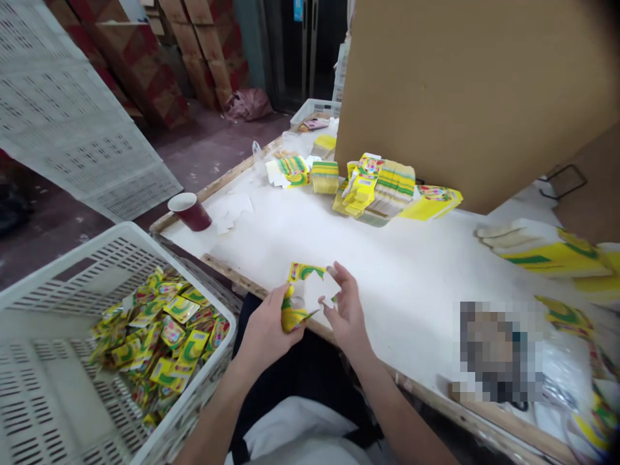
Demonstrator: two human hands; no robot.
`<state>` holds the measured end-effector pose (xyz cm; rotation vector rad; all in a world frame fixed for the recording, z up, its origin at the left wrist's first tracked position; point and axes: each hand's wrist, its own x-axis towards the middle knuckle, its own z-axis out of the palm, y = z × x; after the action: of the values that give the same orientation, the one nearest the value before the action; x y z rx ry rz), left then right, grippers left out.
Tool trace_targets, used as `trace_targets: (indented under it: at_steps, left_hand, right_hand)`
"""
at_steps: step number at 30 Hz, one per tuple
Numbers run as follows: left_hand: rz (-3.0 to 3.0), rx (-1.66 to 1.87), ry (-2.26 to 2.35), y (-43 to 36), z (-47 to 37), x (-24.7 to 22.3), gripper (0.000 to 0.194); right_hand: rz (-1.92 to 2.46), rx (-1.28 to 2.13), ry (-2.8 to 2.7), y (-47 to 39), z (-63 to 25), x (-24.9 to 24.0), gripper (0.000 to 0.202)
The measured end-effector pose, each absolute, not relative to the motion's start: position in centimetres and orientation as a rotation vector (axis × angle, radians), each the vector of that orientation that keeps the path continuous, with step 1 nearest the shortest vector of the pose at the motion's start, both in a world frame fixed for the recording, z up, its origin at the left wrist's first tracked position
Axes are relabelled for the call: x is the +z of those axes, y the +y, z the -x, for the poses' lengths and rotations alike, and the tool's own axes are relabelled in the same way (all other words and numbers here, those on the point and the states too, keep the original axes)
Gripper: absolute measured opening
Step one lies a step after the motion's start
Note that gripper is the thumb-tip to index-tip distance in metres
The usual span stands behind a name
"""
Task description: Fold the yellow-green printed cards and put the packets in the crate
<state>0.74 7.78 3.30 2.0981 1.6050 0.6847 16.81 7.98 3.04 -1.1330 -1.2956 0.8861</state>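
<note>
White table across the middle. At nine o'clock, dark red cup near the table's edge. At one o'clock, stacks of yellow-green flat cartons against a tall brown cardboard sheet. At eight o'clock, white plastic crate holding yellow sachets. At three o'clock, more yellow cartons.

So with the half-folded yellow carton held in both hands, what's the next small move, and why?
Probably finish folding the carton shut: its white inner flap is open between the left hand and right hand. It likely then goes into the white crate, which already holds similar packs.
</note>
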Motion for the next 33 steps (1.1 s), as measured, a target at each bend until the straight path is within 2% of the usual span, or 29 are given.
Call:
trace_targets:
  at_steps: [2,5,9,14,17,22,24,27,30,33]
  left_hand:
    - [-2.117,0.738,1.58,7.2,-0.7,3.1,0.06]
    - [-2.151,0.756,1.46,6.4,-0.8,3.1,0.064]
    - [-2.059,0.815,1.49,5.8,-0.9,2.6,0.068]
    - [-1.99,0.73,1.479,6.1,-0.8,1.7,0.048]
    - [-2.055,0.795,1.398,6.5,-1.1,0.9,0.048]
    - [-2.129,0.952,1.591,6.7,-1.5,0.8,0.062]
    - [-2.114,0.857,1.721,6.7,-0.9,1.3,0.056]
    - [-2.092,0.774,1.716,6.7,0.3,2.1,0.045]
    - [-2.093,0.765,1.657,6.8,1.5,2.6,0.045]
    - [-2.08,0.711,1.602,6.9,2.2,3.0,0.049]
  right_hand:
    - [1.115,1.161,-1.173,7.8,-15.6,2.5,0.047]
    - [1.1,1.379,-1.113,7.7,-13.7,2.1,0.034]
    - [1.04,1.546,-1.027,7.9,-12.9,1.4,0.034]
    - [1.075,1.319,-1.398,7.4,-14.2,1.5,0.052]
    - [1.008,1.129,-1.783,6.4,-14.8,1.8,0.059]
    - [1.091,0.885,-1.758,6.8,-15.4,1.2,0.043]
    - [1.139,0.849,-1.645,7.4,-15.7,0.9,0.039]
    - [1.12,0.89,-1.778,7.9,-16.2,0.6,0.047]
    - [1.093,0.89,-2.011,8.0,-16.7,0.7,0.048]
    - [1.07,0.886,-2.082,8.3,-17.5,1.3,0.037]
